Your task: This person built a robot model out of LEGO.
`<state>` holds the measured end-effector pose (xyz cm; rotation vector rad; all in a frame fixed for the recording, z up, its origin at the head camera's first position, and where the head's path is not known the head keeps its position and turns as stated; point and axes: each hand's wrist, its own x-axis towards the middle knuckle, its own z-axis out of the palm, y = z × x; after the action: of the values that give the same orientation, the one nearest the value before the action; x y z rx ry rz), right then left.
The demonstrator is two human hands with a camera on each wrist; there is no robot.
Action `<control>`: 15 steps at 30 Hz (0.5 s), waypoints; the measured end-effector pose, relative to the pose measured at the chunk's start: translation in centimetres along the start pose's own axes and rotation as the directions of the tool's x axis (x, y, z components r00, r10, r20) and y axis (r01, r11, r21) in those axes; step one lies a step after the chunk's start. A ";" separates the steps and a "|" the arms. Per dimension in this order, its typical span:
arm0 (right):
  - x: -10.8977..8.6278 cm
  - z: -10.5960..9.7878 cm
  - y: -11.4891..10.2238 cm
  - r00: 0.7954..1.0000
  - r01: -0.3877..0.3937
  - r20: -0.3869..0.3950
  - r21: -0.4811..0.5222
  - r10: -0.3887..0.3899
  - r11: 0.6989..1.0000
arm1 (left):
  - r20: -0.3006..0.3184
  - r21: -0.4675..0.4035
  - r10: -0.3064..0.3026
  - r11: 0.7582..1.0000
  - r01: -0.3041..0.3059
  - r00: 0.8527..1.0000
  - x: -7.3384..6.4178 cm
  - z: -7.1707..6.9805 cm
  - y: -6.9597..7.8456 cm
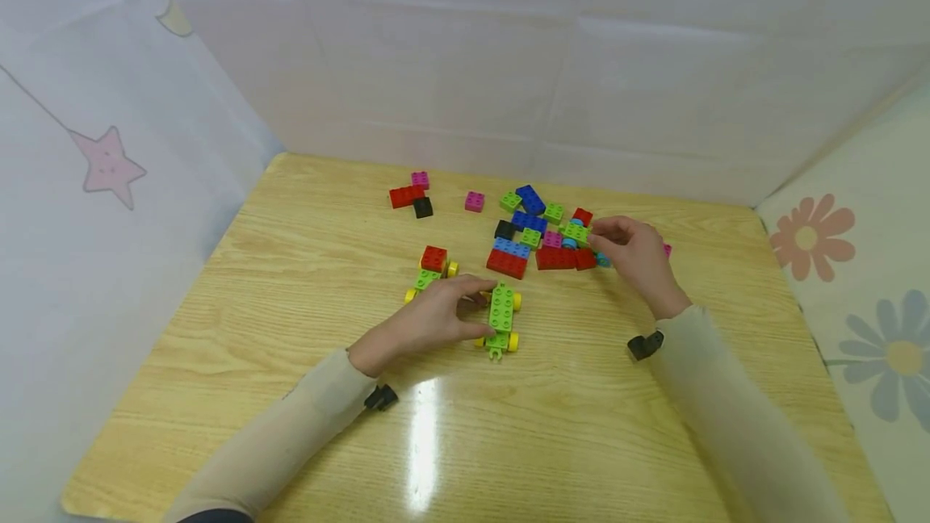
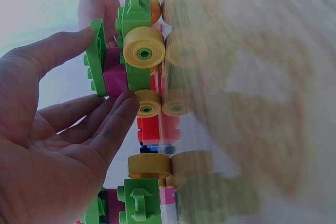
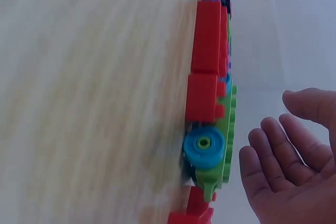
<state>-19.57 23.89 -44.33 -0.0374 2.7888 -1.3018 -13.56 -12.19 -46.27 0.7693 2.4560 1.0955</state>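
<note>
In the head view my left hand (image 1: pixel 438 313) is at a toy car (image 1: pixel 501 309) built of bricks. This car has a green wheeled base, yellow wheels, a magenta brick (image 2: pixel 115 72) and a long green brick (image 2: pixel 95 59) on top. My thumb and fingers hold the ends of that top brick in the left wrist view. The right hand (image 1: pixel 634 257) hovers beside a green wheeled base (image 1: pixel 576 234) with blue wheels. In the right wrist view a gap shows between its loosely bent fingers and that base, and they hold nothing.
Another yellow-wheeled car (image 1: pixel 429 277) carries a red brick, left of the held one. Behind lie red bricks (image 1: pixel 506 263), blue bricks (image 1: pixel 529 222), black bricks (image 1: pixel 423 207) and pink bricks (image 1: pixel 475 201). White cloth (image 1: pixel 436 63) hangs along the table's back edge.
</note>
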 end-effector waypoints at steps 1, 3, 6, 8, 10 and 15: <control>0.3 -0.2 0.1 1.000 -0.003 -0.001 0.000 0.003 1.000 | 0.001 0.001 0.001 1.000 -0.001 1.000 0.0 0.0 0.0; 1.1 -0.6 0.2 1.000 -0.006 0.001 0.001 0.006 1.000 | 0.003 0.004 0.003 1.000 -0.003 1.000 0.0 -0.1 0.1; 2.2 -1.1 0.5 1.000 -0.005 0.014 -0.022 0.006 1.000 | 0.004 0.008 0.005 1.000 -0.005 1.000 -0.1 -0.1 0.2; 3.0 -1.3 0.6 1.000 -0.001 0.025 -0.046 0.002 0.999 | 0.005 0.010 0.005 1.000 -0.005 1.000 -0.1 -0.2 0.2; 3.8 -1.5 0.8 0.999 -0.005 0.044 -0.059 0.008 0.998 | 0.006 0.012 0.008 1.000 -0.008 1.000 -0.1 -0.2 0.3; 5.3 -1.7 1.2 0.994 -0.046 0.100 -0.073 0.053 0.996 | 0.006 0.022 0.013 1.000 -0.014 1.000 -0.1 -0.1 0.3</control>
<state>-25.00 25.70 -44.41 -0.0368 2.7306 -1.1563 -13.48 -12.12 -45.96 0.7957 2.4658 1.0712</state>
